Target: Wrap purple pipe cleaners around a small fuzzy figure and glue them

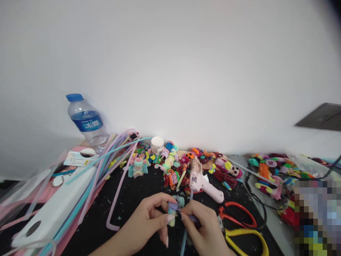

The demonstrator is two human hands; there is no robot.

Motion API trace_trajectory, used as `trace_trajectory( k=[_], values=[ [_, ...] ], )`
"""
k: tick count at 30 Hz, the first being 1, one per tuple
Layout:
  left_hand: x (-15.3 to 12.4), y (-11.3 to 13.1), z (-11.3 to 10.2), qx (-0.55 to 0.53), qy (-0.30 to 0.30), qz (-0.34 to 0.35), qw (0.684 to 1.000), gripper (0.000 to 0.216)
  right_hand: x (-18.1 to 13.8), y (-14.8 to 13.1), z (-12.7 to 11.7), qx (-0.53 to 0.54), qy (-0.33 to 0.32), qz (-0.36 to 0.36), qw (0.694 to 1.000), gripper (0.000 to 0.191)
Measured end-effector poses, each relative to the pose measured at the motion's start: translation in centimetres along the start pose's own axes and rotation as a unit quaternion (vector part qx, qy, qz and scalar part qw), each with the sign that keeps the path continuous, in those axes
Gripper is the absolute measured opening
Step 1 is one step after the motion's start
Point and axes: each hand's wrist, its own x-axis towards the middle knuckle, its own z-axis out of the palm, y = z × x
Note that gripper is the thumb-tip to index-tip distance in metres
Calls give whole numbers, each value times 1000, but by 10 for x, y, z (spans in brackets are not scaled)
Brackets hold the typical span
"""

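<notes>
Between my two hands is a small pastel figure of coiled pipe cleaner (173,210), in lilac, yellow and teal. My left hand (153,215) pinches it from the left with thumb and forefinger. From the right, the fingertips of my right hand (201,222) press together at its side; a bit of purple shows by them, too small to tell apart. Just beyond lies a pink glue gun (206,186), with a bluish glue stick (184,234) running from it toward me under my right hand. Scissors (239,227) with red and yellow handles lie right of that hand.
Pastel pipe cleaners (80,199) and a white plastic holder (57,206) lie at the left. A water bottle (86,121) leans on the wall. Colourful fuzzy figures (170,160) and a paper cup (157,145) line the back. More pieces (269,174) and a cable (262,209) are at right.
</notes>
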Motion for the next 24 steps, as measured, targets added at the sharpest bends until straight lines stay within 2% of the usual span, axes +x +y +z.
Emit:
trace_trajectory(
  k=[6,12,18,24],
  values=[
    [0,4,0,4,14,-36,999,27,0,0,0,6,-3,2,1000,22],
    [-2,7,1,6,15,-34,999,28,2,-2,-1,7,7,0,1000,21],
    [-3,6,1,55,18,-7,998,20,1,-2,-1,-3,3,0,1000,22],
    [-5,4,2,156,53,27,986,16,-2,-1,-1,-24,-8,-14,1000,20]
  ],
)
